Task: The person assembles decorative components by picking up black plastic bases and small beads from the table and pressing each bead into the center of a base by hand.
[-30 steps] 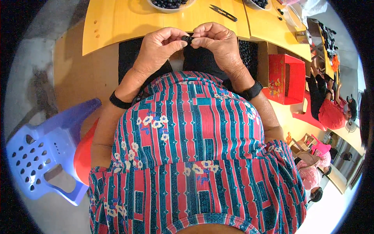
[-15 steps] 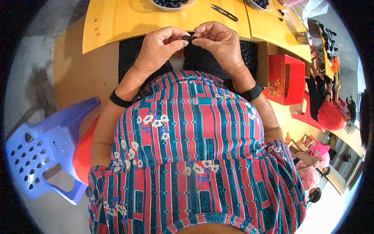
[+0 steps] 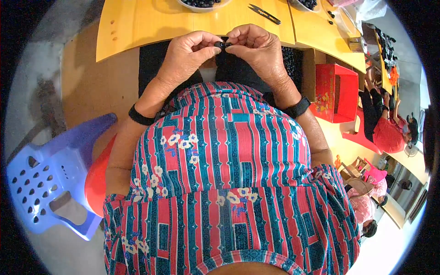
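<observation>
Between my two hands, just off the near edge of the yellow table point(image 3: 151, 27), is a small black piece point(image 3: 223, 45), too small for its kind to be made out. My left hand point(image 3: 189, 51) pinches it from the left with thumb and forefinger. From the other side my right hand point(image 3: 256, 49) grips it the same way, so the fingertips almost meet. A pair of black thread snips point(image 3: 264, 14) lies on the tabletop beyond my right hand. At the far edge of view stands a pale bowl point(image 3: 204, 9) heaped with small black pieces.
A second bowl of black pieces point(image 3: 306, 4) stands farther right, with a few loose ones nearby. Right of my forearm is an open red box point(image 3: 338, 94). A blue plastic chair point(image 3: 50, 183) stands at left. Other people, one in a red top point(image 3: 388, 135), sit at right.
Both hands keep their pinch on the small black piece. Only slight finger movement shows, and more of the piece is visible between the fingertips.
</observation>
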Demonstrator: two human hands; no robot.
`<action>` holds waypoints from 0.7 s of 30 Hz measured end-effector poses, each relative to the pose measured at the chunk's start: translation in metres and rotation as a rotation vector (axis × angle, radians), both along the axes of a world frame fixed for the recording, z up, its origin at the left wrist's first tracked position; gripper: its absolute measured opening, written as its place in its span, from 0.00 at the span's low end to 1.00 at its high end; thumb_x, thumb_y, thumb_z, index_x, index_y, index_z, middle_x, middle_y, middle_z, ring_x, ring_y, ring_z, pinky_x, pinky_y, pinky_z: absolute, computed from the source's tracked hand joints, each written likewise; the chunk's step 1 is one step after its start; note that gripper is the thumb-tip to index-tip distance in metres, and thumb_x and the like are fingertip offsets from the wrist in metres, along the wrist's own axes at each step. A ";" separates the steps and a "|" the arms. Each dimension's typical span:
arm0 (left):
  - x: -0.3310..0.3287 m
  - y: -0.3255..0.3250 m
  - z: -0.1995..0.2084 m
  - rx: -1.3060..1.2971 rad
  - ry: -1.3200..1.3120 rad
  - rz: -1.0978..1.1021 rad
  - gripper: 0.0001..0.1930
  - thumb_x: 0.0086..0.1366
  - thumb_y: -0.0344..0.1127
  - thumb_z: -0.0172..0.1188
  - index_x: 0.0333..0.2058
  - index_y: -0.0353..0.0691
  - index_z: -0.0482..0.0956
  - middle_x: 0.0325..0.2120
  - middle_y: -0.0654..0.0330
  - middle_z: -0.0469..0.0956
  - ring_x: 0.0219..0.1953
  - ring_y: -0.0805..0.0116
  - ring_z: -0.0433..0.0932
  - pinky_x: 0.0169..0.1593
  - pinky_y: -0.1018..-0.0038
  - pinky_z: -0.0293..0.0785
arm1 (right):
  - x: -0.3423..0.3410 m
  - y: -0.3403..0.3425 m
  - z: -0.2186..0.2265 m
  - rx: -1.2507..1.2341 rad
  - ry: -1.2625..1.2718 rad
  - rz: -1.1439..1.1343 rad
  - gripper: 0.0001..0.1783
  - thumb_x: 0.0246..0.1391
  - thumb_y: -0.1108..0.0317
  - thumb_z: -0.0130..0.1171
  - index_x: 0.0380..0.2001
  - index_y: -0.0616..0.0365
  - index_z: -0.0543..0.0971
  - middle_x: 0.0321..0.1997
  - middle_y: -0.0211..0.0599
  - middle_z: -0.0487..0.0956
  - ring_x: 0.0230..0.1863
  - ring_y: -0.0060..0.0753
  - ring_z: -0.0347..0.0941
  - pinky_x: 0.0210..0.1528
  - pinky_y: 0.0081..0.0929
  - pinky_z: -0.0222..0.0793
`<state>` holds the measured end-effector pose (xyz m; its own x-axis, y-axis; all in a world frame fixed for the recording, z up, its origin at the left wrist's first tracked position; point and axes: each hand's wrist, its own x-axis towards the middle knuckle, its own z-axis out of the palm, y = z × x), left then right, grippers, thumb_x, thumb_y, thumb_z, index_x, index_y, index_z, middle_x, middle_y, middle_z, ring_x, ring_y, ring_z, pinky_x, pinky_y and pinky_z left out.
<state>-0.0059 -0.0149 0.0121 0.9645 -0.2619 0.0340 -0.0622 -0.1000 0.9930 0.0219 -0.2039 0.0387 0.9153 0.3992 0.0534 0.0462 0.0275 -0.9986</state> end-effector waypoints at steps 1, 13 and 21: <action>0.001 0.000 -0.001 0.000 -0.002 0.000 0.08 0.59 0.25 0.54 0.38 0.31 0.74 0.27 0.62 0.75 0.26 0.75 0.75 0.32 0.79 0.75 | 0.001 0.000 -0.002 0.000 -0.002 0.000 0.10 0.41 0.82 0.62 0.30 0.63 0.76 0.29 0.29 0.78 0.30 0.16 0.73 0.35 0.14 0.71; 0.002 0.000 -0.004 0.110 0.025 0.009 0.09 0.58 0.24 0.55 0.39 0.31 0.75 0.26 0.62 0.77 0.24 0.76 0.76 0.31 0.82 0.73 | 0.005 0.002 -0.011 -0.363 -0.302 -0.057 0.10 0.38 0.71 0.62 0.30 0.57 0.78 0.24 0.33 0.78 0.26 0.23 0.75 0.32 0.20 0.72; 0.000 -0.004 -0.004 0.159 -0.090 0.025 0.09 0.58 0.25 0.55 0.38 0.31 0.76 0.27 0.61 0.78 0.25 0.75 0.77 0.30 0.81 0.74 | 0.000 0.001 0.004 -0.495 -0.427 -0.055 0.11 0.38 0.72 0.60 0.31 0.58 0.78 0.27 0.39 0.79 0.30 0.32 0.77 0.34 0.25 0.73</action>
<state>-0.0063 -0.0186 0.0082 0.9658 -0.2465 0.0803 -0.1452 -0.2577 0.9552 0.0223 -0.2028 0.0431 0.8740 0.4233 0.2385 0.4298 -0.4447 -0.7859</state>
